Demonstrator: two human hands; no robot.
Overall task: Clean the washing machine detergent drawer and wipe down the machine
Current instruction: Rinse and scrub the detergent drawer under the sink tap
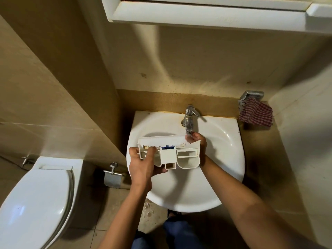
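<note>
A cream plastic detergent drawer [169, 152] with a blue insert hangs over the white sink [222, 159], just below the chrome tap [190, 117]. My left hand [145, 164] grips its left end, fingers curled into a compartment and thumb underneath. On the far right side my right hand [199, 141] holds the drawer's edge, its fingers right under the tap spout. Whether water runs I cannot tell.
A red-checked cloth [256, 114] hangs on a metal holder right of the sink. A toilet [36, 203] with closed lid stands at the left, a paper holder [113, 177] beside it. A white cabinet [206, 15] overhangs above. Tiled walls close in on both sides.
</note>
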